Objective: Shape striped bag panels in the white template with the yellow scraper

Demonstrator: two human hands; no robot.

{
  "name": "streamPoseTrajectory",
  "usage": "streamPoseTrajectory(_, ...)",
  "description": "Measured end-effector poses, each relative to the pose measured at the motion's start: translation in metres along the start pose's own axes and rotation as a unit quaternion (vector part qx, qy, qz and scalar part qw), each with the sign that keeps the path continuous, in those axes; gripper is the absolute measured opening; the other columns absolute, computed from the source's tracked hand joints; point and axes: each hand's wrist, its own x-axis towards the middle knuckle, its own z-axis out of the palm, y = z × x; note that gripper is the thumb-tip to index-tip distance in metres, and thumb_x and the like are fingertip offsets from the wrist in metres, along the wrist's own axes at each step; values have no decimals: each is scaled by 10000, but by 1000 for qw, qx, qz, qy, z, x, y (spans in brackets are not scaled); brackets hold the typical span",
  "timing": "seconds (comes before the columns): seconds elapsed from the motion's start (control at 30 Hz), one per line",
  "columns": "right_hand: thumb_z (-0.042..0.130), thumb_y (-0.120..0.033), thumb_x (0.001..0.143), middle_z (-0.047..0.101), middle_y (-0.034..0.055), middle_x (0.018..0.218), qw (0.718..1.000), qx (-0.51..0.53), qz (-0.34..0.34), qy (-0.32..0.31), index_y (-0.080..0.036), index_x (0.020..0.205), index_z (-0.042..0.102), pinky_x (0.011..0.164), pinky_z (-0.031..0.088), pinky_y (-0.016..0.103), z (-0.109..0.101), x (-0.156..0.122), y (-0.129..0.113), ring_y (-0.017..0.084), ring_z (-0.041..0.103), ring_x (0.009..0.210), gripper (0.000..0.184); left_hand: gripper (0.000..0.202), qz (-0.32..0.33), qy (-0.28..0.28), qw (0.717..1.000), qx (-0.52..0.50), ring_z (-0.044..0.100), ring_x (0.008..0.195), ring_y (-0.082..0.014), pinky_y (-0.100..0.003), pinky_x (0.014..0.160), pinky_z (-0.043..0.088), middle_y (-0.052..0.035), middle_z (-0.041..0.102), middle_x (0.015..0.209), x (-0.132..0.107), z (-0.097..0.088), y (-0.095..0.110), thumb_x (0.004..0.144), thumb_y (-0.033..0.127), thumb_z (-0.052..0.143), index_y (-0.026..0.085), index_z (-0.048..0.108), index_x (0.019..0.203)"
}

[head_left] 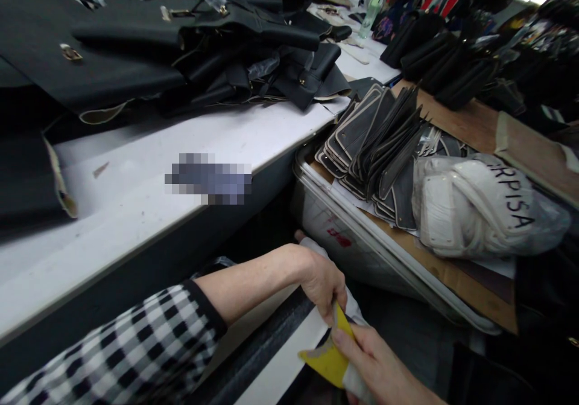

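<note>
My right hand [368, 357], low in the view, holds a bright yellow piece [333, 360] with a curved, greyish edge, its thumb pressed on the face. I cannot tell what the piece is; something whitish shows beneath it in the same hand. My left hand [323, 281] reaches over from the left with bent wrist, its fingers closed at the upper tip of the yellow piece. Below the hands lie a white strip [278, 357] and dark material, partly hidden by my checked sleeve [136, 338].
Black leather-like pieces [126, 49] with metal fittings pile on the white table [136, 157]. A pixelated patch covers something near its edge. To the right, a bin [353, 230] carries stacked dark panels [375, 139] and a plastic bag [479, 206] of pale parts.
</note>
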Motion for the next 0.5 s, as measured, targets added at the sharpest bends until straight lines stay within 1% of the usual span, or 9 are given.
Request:
streamPoseTrajectory(0.1,423,-846,769,562,-11,514,1000,8,10,2,-137,1046,546,330,342,165,7,4,-4,99,472,351,771,390,-5,9,1000,7,687,973,-164,-181,776,485,-20,758,1034,-2,1,-3,815,202,730,169,685,1201)
streamPoseTrajectory(0.2,393,-842,787,565,-11,499,1000,2,16,2,-128,1082,547,342,344,168,12,7,-4,101,477,348,788,386,-12,17,1000,20,678,1010,-174,-186,802,477,-35,748,1074,-7,1,-3,812,204,726,168,690,1195)
streamPoseTrajectory(0.27,366,-840,800,554,-11,474,1000,1,9,9,-120,1047,560,339,349,168,15,10,0,107,480,346,786,373,-15,21,999,27,666,1045,-192,-207,836,474,-54,735,1111,-12,1,-1,831,223,704,163,688,1199)
streamPoseTrajectory(0.33,342,-825,823,543,4,452,1000,3,-7,15,-112,936,589,335,357,171,19,12,4,112,487,348,763,374,-37,37,998,34,654,1077,-236,-273,864,484,-74,718,1154,-17,3,2,869,317,657,179,679,1216)
streamPoseTrajectory(0.37,332,-815,835,536,14,441,1000,5,-15,20,-113,865,596,332,359,173,22,13,5,113,487,345,750,400,-60,53,996,37,647,1087,-266,-319,866,492,-85,708,1175,-19,6,3,878,391,632,197,674,1226)
streamPoseTrajectory(0.43,319,-807,842,518,29,414,999,14,-12,35,-130,746,583,316,347,177,28,14,7,114,476,328,733,471,-112,104,987,47,644,1081,-324,-396,842,508,-108,702,1181,-23,12,5,865,529,593,226,678,1216)
streamPoseTrajectory(0.5,309,-815,832,498,28,390,998,31,2,47,-152,692,560,293,324,178,34,12,5,112,451,300,722,504,-147,167,973,64,655,1044,-350,-420,800,524,-130,715,1129,-26,19,6,839,600,584,226,709,1153)
